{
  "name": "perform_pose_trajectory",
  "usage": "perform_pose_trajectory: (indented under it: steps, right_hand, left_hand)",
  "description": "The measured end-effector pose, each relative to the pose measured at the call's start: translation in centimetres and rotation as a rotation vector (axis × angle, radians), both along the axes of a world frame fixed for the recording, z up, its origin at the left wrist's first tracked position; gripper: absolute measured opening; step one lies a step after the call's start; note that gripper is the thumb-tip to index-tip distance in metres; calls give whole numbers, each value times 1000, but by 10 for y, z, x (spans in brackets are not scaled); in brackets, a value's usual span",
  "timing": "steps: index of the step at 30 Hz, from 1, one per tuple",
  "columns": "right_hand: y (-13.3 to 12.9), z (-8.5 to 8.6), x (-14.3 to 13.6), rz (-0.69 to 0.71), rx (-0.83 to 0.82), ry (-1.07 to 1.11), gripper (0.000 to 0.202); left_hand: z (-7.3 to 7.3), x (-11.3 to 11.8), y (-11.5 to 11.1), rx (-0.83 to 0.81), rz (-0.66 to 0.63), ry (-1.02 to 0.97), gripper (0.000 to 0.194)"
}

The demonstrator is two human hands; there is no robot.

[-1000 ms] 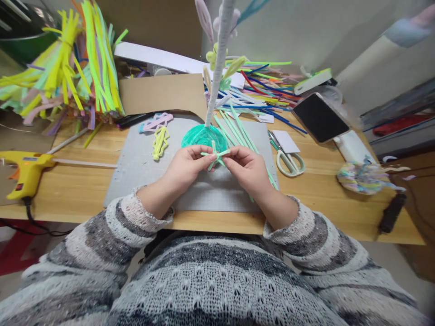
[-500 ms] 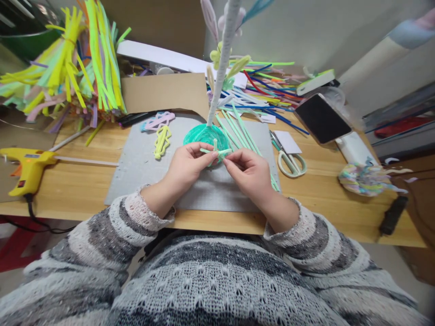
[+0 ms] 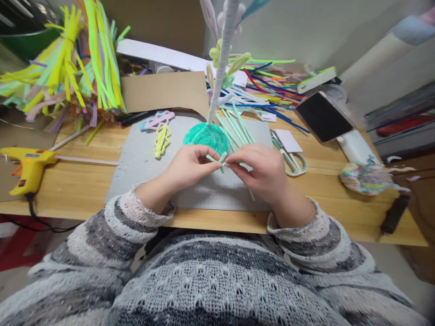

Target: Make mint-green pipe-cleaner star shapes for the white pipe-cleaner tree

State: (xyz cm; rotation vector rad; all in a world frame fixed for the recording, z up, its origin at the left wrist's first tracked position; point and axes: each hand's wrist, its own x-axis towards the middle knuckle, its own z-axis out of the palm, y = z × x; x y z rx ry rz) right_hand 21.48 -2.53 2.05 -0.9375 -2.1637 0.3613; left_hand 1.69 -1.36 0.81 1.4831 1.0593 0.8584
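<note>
Between both hands is a small crossed piece of mint-green pipe cleaner (image 3: 222, 158), held above the grey cutting mat (image 3: 136, 181). My left hand (image 3: 188, 166) pinches it from the left, thumb and fingers together. From the right, my right hand (image 3: 260, 170) pinches it at thumb and fingertips. Just behind the hands stands a round teal base (image 3: 205, 137) with a white wrapped stem (image 3: 219, 81) rising from it. Loose mint-green pipe cleaners (image 3: 239, 127) lie beside the base, partly hidden by my right hand. A yellow zigzag shape (image 3: 162, 141) rests left of the base.
A yellow glue gun (image 3: 29, 170) lies at the left, under bundles of bright pipe cleaners (image 3: 70, 68). Scissors (image 3: 295, 164), a phone (image 3: 324, 117) and a pastel fluffy ring (image 3: 360, 178) are on the right. Behind the mat lies a cardboard piece (image 3: 165, 93).
My right hand has shifted slightly right and turned, its palm lower over the mint-green pipe cleaners. The crossed pipe-cleaner piece has tilted and moved a little down toward me.
</note>
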Motion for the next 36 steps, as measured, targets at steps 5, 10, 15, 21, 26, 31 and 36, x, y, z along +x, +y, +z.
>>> perform_pose_trajectory:
  steps: [5, 10, 15, 21, 26, 31, 36]
  right_hand:
    - [11, 7, 7, 189, -330, 261, 14]
    - [11, 2, 1, 164, -232, 237, 15]
    - [4, -5, -4, -88, 63, 17, 8]
    - [2, -11, -7, -192, 81, -19, 7]
    - [2, -16, -11, -112, -31, 86, 10]
    - [0, -17, -14, -124, -47, 128, 11]
    - [6, -10, -7, 5, -280, 226, 13]
  left_hand:
    - [7, -3, 1, -227, -234, -160, 15]
    - [3, -6, 2, -284, -283, -327, 16]
    - [-6, -3, 4, -323, -134, -480, 21]
    - [-7, 5, 4, -263, 60, -471, 24]
    - [-12, 5, 4, -195, 188, -420, 21]
    - [-12, 4, 6, -165, 101, -414, 23]
    - [-8, 0, 6, -150, -14, -356, 21]
